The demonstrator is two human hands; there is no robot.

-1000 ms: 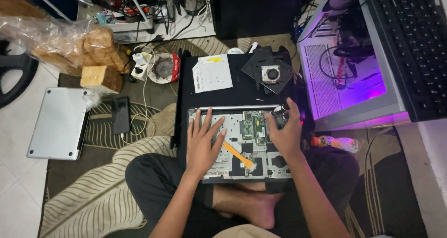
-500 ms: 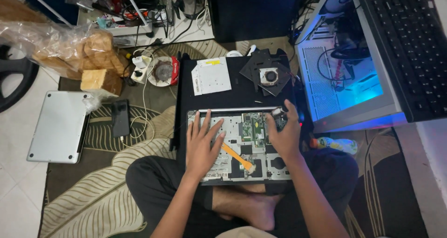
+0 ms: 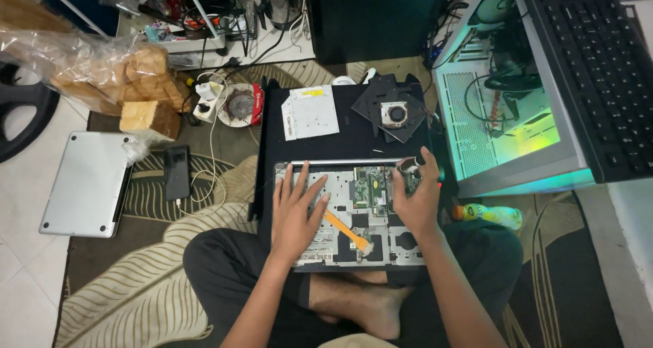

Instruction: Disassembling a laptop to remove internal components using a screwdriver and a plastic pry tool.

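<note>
On the lap at 6 o'clock sits an opened laptop chassis [image 3: 350,212], internals up, resting across crossed legs so both hands reach it. Left hand [image 3: 296,215] lies flat on its left half, fingers spread, holding nothing, likely pinning the frame steady. Right hand [image 3: 418,202] works the top-right corner at 3 o'clock of the chassis, fingertips closed around a small silver-tipped tool [image 3: 410,163]; exact grip partly hidden. Orange ribbon cable [image 3: 345,229] runs diagonally between the hands, beside the green board [image 3: 371,188]. Black mat [image 3: 340,147] at 12 o'clock holds a removed fan assembly [image 3: 396,113] and flat white drive [image 3: 310,112], parked clear of the work. Silver laptop [image 3: 87,183] and phone [image 3: 177,172] at 9 o'clock; lit PC case [image 3: 507,127] at 2 o'clock; bottle [image 3: 490,215] just right of the wrist.
</note>
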